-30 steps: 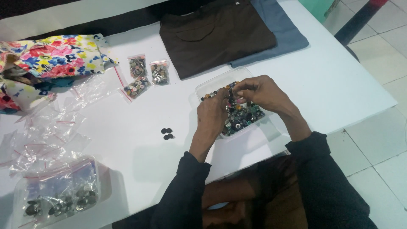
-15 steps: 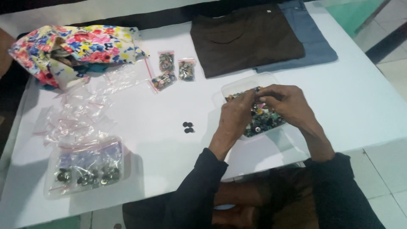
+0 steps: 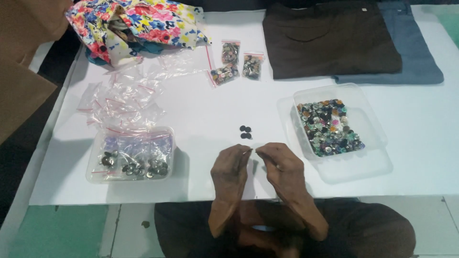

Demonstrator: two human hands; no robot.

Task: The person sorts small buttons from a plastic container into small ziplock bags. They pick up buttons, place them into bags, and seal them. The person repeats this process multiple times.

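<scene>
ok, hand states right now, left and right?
Left hand: fingers pinched shut; anything held is too small to tell.
Right hand: same, pinched, contents unclear.

Looks like small sewing or craft work spot. White table [image 3: 201, 110] under both hands. Clear tub of mixed buttons [image 3: 329, 126] just right of right hand [image 3: 282, 167]. Tiny zip bags [image 3: 122, 100] far left of left hand [image 3: 232, 167]. Folded clothes [image 3: 330, 40] beyond hands, flowery cloth [image 3: 138, 24] up left.
</scene>
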